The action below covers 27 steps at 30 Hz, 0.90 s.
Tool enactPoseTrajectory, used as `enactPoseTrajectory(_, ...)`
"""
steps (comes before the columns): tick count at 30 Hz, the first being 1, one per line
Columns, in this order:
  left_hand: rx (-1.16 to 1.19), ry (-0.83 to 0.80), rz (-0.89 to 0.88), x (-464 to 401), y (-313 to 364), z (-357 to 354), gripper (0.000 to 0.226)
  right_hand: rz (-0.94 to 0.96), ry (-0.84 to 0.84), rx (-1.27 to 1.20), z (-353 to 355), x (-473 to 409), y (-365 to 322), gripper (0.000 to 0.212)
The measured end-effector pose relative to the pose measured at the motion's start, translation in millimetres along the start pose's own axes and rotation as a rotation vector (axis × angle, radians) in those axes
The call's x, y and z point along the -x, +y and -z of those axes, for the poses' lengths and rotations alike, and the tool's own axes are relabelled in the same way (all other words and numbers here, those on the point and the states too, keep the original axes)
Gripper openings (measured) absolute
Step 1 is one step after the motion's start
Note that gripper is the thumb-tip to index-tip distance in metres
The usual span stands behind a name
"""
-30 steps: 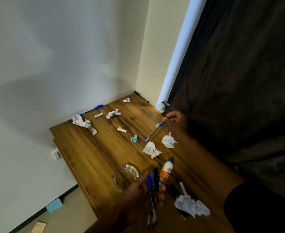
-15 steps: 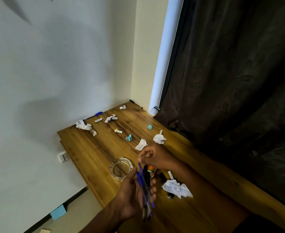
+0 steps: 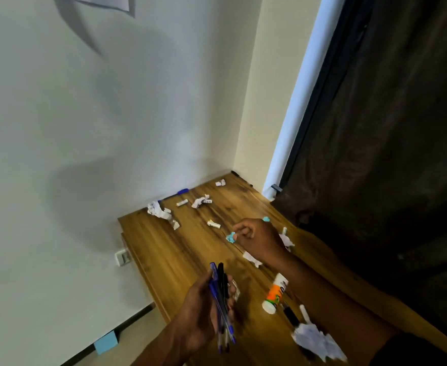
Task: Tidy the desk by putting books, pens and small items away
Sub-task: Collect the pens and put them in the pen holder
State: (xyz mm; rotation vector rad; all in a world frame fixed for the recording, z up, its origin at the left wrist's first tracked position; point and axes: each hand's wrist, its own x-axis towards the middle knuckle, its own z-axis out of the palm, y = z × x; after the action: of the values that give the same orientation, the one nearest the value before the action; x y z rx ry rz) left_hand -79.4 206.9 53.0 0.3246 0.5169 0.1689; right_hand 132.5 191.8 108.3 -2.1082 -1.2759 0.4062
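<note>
My left hand (image 3: pixel 201 313) grips a bundle of blue and black pens (image 3: pixel 221 297) upright over the near-left part of the wooden desk (image 3: pixel 174 249). Farther out over the desk is my right hand (image 3: pixel 259 239). Its fingers are loosely curled and nothing shows in them. The fingertips are right beside a small teal paper scrap (image 3: pixel 230 237) that lies on the wood. A blue pen (image 3: pixel 181 192) lies at the back along the wall. An orange and white glue stick (image 3: pixel 275 294) lies between my forearms, with a black marker (image 3: pixel 291 314) just below it.
Crumpled white papers lie at the back left (image 3: pixel 157 208), back middle (image 3: pixel 200 202) and near right (image 3: pixel 317 339). Small paper rolls (image 3: pixel 214 224) are scattered about. A glass ashtray (image 3: pixel 235 289) is mostly hidden behind the pens. A dark curtain (image 3: pixel 375 154) hangs along the right side.
My right hand carried a pen from mid-desk to the bundle in my left hand, let go, then moved back out to the teal scrap. The camera tilted up.
</note>
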Motion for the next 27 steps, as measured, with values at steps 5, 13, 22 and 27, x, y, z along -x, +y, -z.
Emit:
enactPoseTrajectory(5,-0.046,0.1,-0.012,-17.4,67.0,13.3,0.055,0.034,-0.048,-0.021,-34.6,-91.2,-27.5,0.015)
enactPoseTrajectory(13,-0.024,0.145,-0.037,-40.5,148.3,43.8,0.054,0.17,-0.153,0.175,-106.2,-220.7,-41.2,0.031)
enactPoseTrajectory(22,0.021,0.172,-0.074,-72.7,197.7,78.1,0.054,0.309,-0.234,0.466,-150.3,-308.8,-22.8,0.037)
enactPoseTrajectory(27,0.009,0.172,-0.078,-84.6,207.2,92.5,0.054,0.361,-0.223,0.512,-170.9,-329.8,-12.6,0.038)
